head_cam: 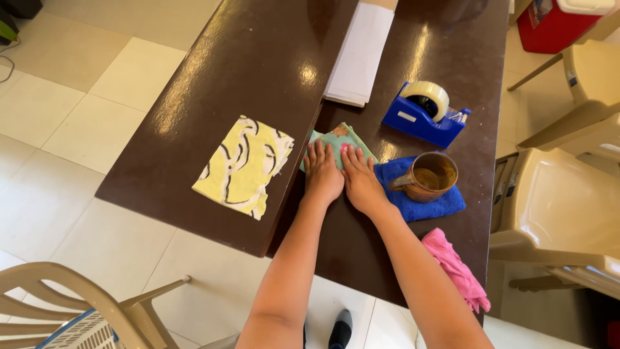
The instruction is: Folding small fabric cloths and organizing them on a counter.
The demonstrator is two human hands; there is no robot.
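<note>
Right now I am pressing both hands flat on a small green cloth (341,139) lying near the middle of the dark brown counter (258,58). My left hand (321,174) is lying open, palm down, fingers stretched forward over the near left part of the cloth, gripping nothing. My right hand (360,181) is resting just beside it, the two touching along their inner edges, also open and flat, its fingertips reaching onto the cloth's near right part. The cloth's far edge is showing beyond my fingers, with a bit of brown pattern at its top corner. To the left, apart from my hands, a yellow cloth with black and white curved markings (244,167) is lying flat by the counter's seam. Just to the right of my right hand a blue towel (423,194) is spread out, and a brown mug (429,176) is standing on it, upright. Beyond the mug a blue tape dispenser (425,115) holding a pale roll is sitting, and farther back a stack of white paper (360,52) is lying lengthwise. A crumpled pink cloth (455,266) is lying near the counter's near right edge.
</note>
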